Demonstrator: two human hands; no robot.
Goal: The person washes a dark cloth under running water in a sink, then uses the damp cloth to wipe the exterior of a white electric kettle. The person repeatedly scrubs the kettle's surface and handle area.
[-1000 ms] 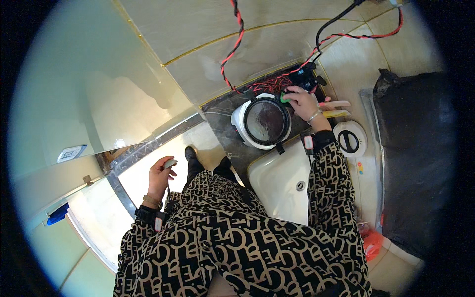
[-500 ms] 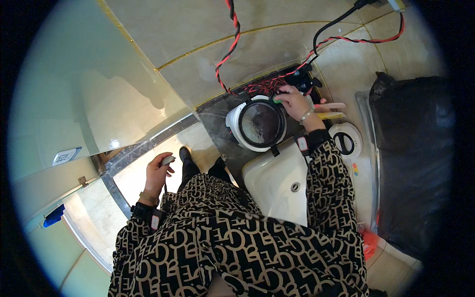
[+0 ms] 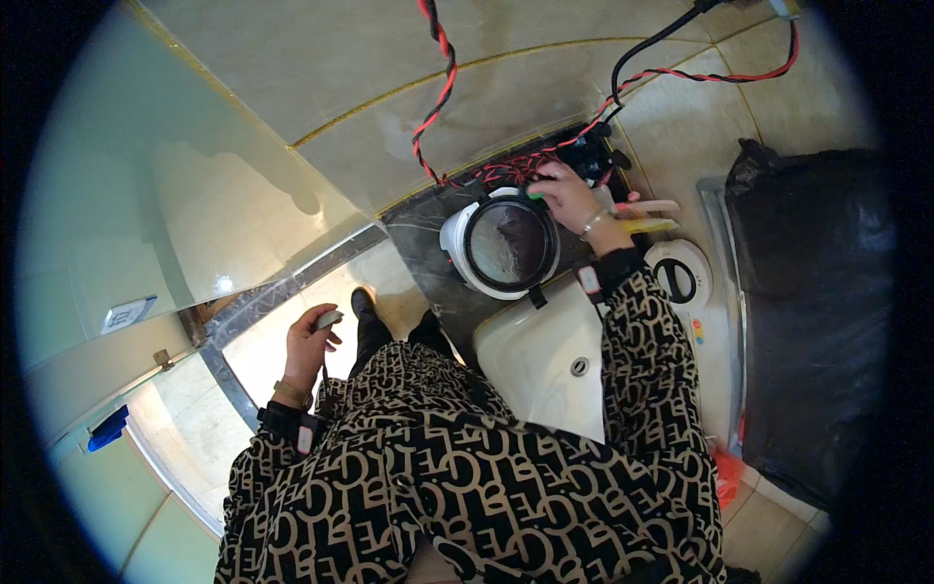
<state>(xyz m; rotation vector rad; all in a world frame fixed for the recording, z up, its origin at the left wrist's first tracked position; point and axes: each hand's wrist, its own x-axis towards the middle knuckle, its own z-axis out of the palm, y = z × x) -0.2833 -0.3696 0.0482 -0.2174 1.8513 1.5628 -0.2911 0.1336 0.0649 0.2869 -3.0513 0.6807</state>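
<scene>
My right hand [image 3: 572, 200] reaches to the far right edge of a white round appliance [image 3: 453, 238] with a wide black ring. Its fingers are closed on a small green thing [image 3: 535, 195], mostly hidden by them. Inside the ring is a dark, streaky surface [image 3: 508, 243]; I cannot tell whether it is a lid or the contents. Low on the left, away from the appliance, my left hand [image 3: 308, 343] grips a small grey piece [image 3: 330, 318] between thumb and fingers. Its kind does not show.
A white sink [image 3: 535, 360] lies just nearer than the appliance, on a dark counter [image 3: 413, 234]. Twisted red and black wires [image 3: 506, 173] bunch behind it. To the right are a white round-dialled device [image 3: 678, 277], a yellow-handled tool [image 3: 650, 225] and a black plastic sheet [image 3: 808, 311].
My right hand has shifted slightly left and up along the appliance's edge with the green thing. The left hand stays nearly in place. The view has tilted a little.
</scene>
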